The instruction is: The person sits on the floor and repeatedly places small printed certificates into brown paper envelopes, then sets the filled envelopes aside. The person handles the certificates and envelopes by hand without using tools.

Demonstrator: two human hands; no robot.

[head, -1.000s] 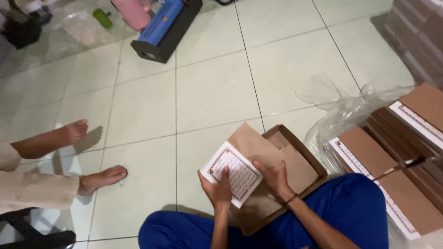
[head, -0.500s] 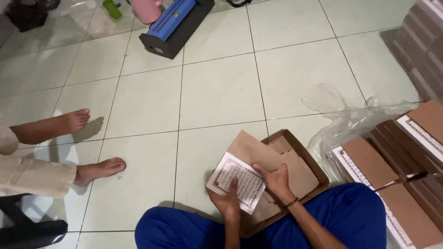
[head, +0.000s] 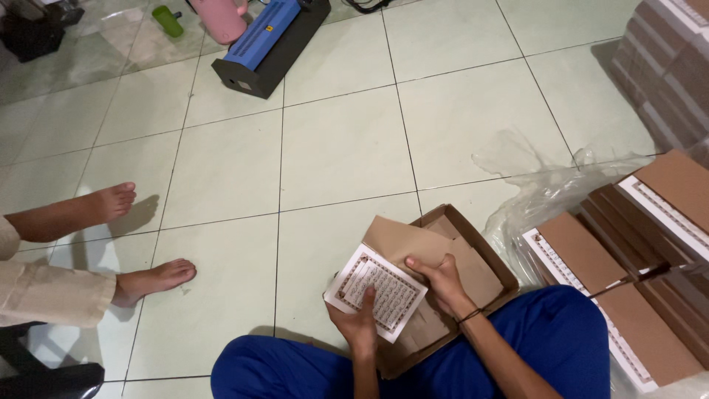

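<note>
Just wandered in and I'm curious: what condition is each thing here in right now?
Printed sheet: flat, held by both hands.
Left hand: thumb on sheet.
Right hand: gripping brown paper.
Cardboard box: open, brown paper inside.
Blue machine: lying on floor.
Plastic wrap: crumpled.

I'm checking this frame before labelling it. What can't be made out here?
- Head view: what lies in the shallow cardboard box is covered by brown sheets and the printed page.
- Left hand: fingers under the page, so its grip is hidden.
- The other person's feet: body cut by the left edge.
- Brown stacks: cut by the right edge.
</note>
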